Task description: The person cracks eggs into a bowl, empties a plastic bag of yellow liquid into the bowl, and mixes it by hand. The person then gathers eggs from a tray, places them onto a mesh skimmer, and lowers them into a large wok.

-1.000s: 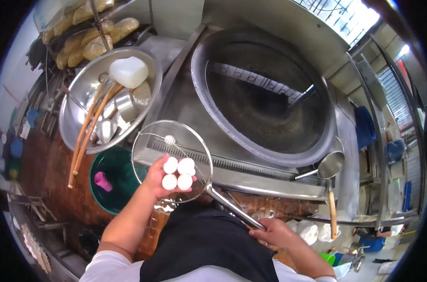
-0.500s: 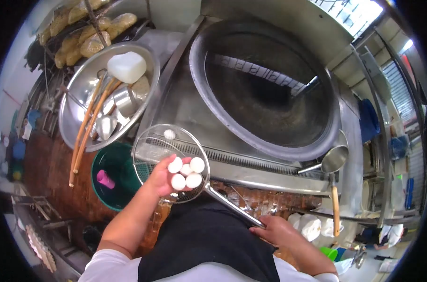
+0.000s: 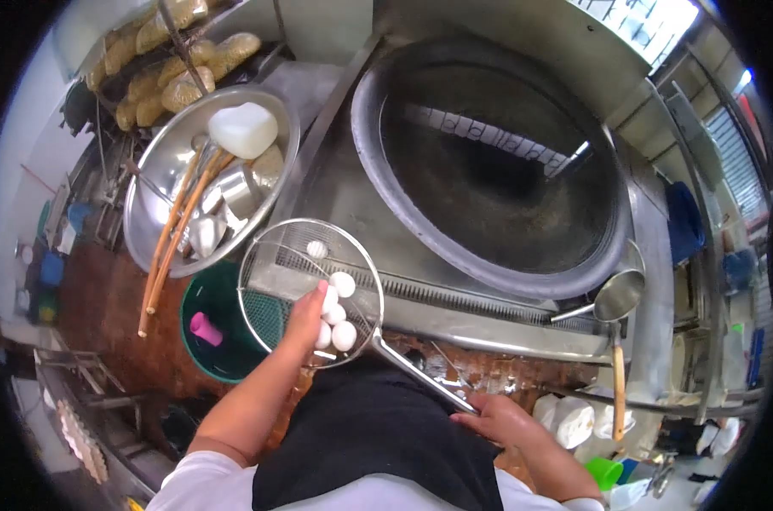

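Observation:
My left hand (image 3: 306, 320) is tipped onto its side over the mesh of a round wire skimmer (image 3: 267, 232), thumb uppermost. Several white eggs (image 3: 344, 335) lie against its palm and just right of it; the fingers are mostly hidden, so I cannot tell which eggs rest on the mesh. A separate white egg (image 3: 317, 249) sits in the skimmer near its far rim. My right hand (image 3: 495, 419) is closed around the end of the skimmer's long metal handle (image 3: 422, 375). The skimmer is held in front of the black apron (image 3: 378, 434).
A huge wok (image 3: 373, 179) of dark liquid is set in the steel stove ahead. At left, a steel basin (image 3: 139, 209) holds utensils and a white jug (image 3: 243, 129). Below it stands a green tub (image 3: 201, 345) with a pink cup (image 3: 205, 329). A ladle (image 3: 619, 295) lies at right.
My left hand has turned from palm up to its side, and the eggs have shifted toward the mesh on the right. My right hand keeps its grip on the handle.

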The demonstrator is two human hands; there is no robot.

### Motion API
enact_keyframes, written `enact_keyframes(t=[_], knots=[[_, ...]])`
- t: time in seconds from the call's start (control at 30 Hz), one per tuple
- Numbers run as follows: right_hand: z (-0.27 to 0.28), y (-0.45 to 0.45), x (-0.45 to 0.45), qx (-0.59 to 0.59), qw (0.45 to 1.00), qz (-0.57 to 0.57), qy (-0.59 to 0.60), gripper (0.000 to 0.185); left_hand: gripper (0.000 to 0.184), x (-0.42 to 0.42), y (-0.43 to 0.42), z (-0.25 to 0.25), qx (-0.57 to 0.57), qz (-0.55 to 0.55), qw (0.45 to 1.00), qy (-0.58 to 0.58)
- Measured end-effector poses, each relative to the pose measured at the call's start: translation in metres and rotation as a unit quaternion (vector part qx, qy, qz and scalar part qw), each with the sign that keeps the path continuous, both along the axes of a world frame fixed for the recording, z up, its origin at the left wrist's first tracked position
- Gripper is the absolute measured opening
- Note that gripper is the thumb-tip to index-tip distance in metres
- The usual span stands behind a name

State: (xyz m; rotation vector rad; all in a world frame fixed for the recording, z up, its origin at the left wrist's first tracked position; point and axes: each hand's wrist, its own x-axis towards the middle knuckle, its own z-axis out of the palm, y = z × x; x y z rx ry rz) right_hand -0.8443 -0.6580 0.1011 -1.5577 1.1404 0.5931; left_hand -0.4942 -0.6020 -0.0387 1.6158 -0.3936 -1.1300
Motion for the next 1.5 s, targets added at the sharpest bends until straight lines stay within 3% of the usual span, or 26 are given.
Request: enact_keyframes(t=[0.13,0.23,0.33,0.37,0.47,0.67,0.9,1.1,1.2,1.27,1.33,1.4,1.5], knots=[[-0.026,0.001,-0.014,-0.055,0.995,0.046,-0.071,0.042,0.054,0.004,-0.003,0.011,0.026,-0.035,0.993,-0.109],[-0.028,-0.003,-0.016,-0.033,0.996,0.040,-0.074,0.042,0.054,0.005,-0.006,0.029,0.127,-0.133,0.929,-0.321],[-0.034,-0.006,-0.019,-0.016,0.997,0.035,-0.064,0.042,0.057,-0.005,-0.007,0.046,0.155,-0.175,0.867,-0.440],[-0.031,-0.008,-0.016,-0.002,0.998,0.024,-0.052,0.042,0.067,-0.008,-0.007,0.051,0.166,-0.182,0.882,-0.401],[-0.033,-0.010,-0.019,-0.013,0.997,0.017,-0.079,0.042,0.073,-0.016,-0.008,0.055,0.153,-0.201,0.839,-0.482],[-0.042,-0.015,-0.027,0.009,0.992,-0.012,-0.129,0.038,0.084,-0.021,-0.003,0.046,0.146,-0.167,0.811,-0.542],[-0.051,-0.022,-0.031,0.065,0.992,-0.012,-0.104,0.035,0.066,-0.009,0.000,0.043,0.099,-0.133,0.809,-0.564],[-0.068,-0.018,-0.039,0.070,0.984,-0.028,-0.162,0.036,0.059,0.005,-0.002,0.041,0.069,-0.137,0.807,-0.571],[-0.041,-0.024,-0.027,0.090,0.987,-0.052,-0.123,0.037,0.051,0.018,0.000,0.061,0.039,-0.106,0.796,-0.594],[-0.047,-0.021,-0.029,0.084,0.982,-0.079,-0.151,0.038,0.046,0.031,0.002,0.103,-0.014,-0.055,0.769,-0.636],[-0.054,-0.016,-0.035,0.066,0.981,-0.080,-0.163,0.037,0.039,0.069,0.013,0.115,-0.135,0.156,0.838,-0.505],[-0.056,-0.018,-0.038,0.029,0.985,-0.056,-0.163,0.035,0.028,0.109,0.016,0.137,-0.180,0.319,0.847,-0.384],[-0.007,-0.024,-0.018,0.052,0.988,-0.102,-0.106,0.031,0.020,0.156,0.023,0.084,-0.159,0.397,0.899,-0.097]])
